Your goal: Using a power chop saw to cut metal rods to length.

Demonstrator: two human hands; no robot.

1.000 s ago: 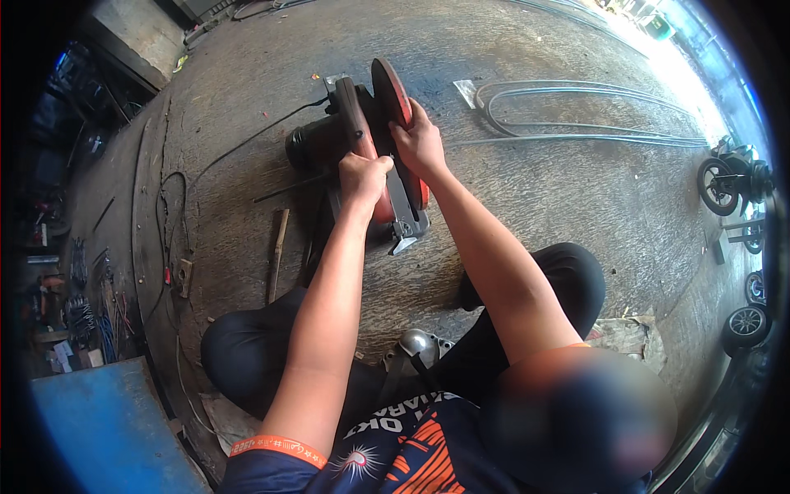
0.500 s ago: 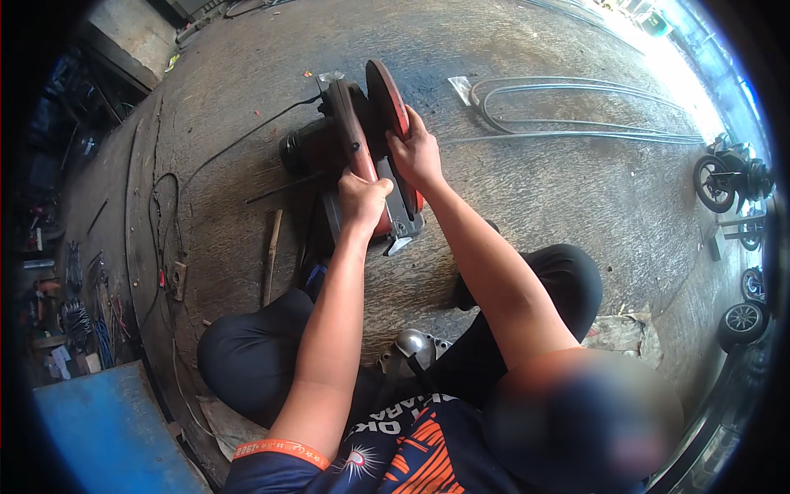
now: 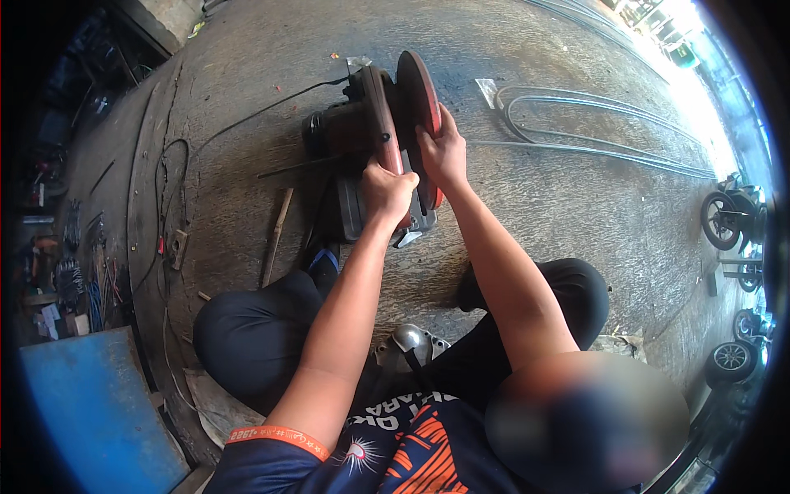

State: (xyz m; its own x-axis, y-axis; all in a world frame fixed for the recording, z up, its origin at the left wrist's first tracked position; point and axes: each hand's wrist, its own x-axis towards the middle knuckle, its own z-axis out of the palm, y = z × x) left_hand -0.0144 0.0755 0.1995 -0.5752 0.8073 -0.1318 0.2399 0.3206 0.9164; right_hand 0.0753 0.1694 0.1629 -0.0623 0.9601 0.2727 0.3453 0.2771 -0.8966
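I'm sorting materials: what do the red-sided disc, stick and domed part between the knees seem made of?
Disc: possibly painted metal or abrasive composite; its red side looks matte, leaving it open.
Stick: probably wood or bamboo, unpainted, from its dull tan colour.
Domed part: likely bare metal, silvery with bright highlights.

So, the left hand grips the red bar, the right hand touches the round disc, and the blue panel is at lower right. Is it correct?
No: the head view shows the blue panel at lower left. The left hand grips the red bar, and the right hand touches the round disc.
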